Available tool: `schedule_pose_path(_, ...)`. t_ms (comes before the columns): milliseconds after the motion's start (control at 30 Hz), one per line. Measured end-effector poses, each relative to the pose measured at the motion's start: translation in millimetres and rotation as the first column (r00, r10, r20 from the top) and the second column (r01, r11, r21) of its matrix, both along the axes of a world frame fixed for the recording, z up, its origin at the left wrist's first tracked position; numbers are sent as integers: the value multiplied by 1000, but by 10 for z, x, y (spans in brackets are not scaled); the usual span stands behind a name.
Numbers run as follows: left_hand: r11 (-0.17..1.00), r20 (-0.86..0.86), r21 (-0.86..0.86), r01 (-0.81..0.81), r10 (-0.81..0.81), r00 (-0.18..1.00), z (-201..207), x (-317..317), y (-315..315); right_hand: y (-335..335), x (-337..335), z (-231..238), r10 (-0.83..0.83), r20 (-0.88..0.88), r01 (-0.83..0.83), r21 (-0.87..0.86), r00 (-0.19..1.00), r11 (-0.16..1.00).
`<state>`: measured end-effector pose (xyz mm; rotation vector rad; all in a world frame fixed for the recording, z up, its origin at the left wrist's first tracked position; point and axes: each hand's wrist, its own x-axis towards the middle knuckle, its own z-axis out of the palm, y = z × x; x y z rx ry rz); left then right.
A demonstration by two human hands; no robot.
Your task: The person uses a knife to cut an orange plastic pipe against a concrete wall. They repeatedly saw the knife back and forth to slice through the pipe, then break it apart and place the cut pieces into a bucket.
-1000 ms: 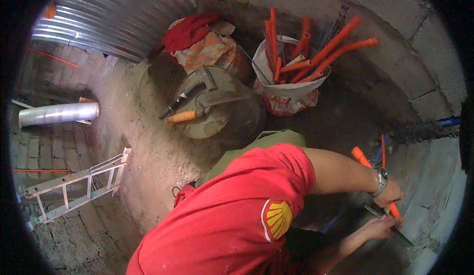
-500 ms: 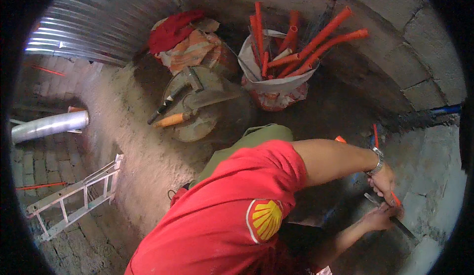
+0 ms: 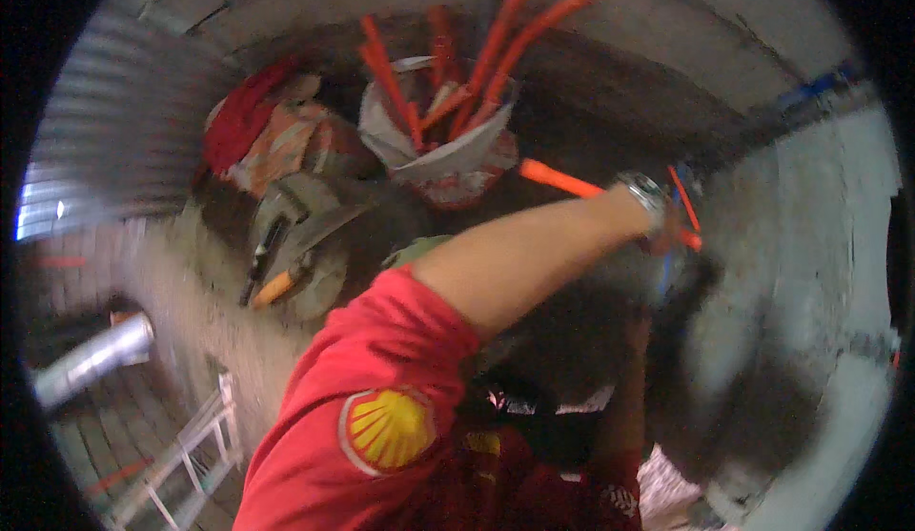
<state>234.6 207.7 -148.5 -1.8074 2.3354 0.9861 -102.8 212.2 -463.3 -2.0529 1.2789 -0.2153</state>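
Note:
My left arm, in a red sleeve with a watch (image 3: pixel 643 193) at the wrist, reaches across to the right. My left hand (image 3: pixel 664 233) is closed around an orange pipe (image 3: pixel 565 179), which shows on both sides of the wrist; most of the fingers are hidden. Lower down, my right hand (image 3: pixel 638 325) is dark and smeared by motion, so its fingers and anything in them cannot be made out. Just beyond my left hand is a thin red-orange strip (image 3: pixel 684 197), close to the grey wall.
A white sack (image 3: pixel 448 171) full of orange pipes stands ahead. Left of it are a stuffed sack with red cloth (image 3: pixel 243 121) and a round surface bearing a hammer (image 3: pixel 272 250) and an orange-handled tool (image 3: pixel 278 288). A ladder (image 3: pixel 195 459) and a silvery roll (image 3: pixel 95 359) lie farther left.
The view has swung to the right. My left hand has moved up and away from my right hand, carrying the orange pipe. A dark bar at my hands earlier can no longer be made out.

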Motion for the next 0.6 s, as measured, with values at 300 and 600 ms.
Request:
schedule_pose_path(300, 979, -96, -64, -193, 186, 978, 141, 651, 510, 528, 723, -122, 67, 4, -65, 316, 998, 947)
schedule_pose_path(600, 987, -10, 10, -157, 157, 987, -35, 795, 672, 675, 1052, -215, 130, -205, -65, 297, 970, 953)
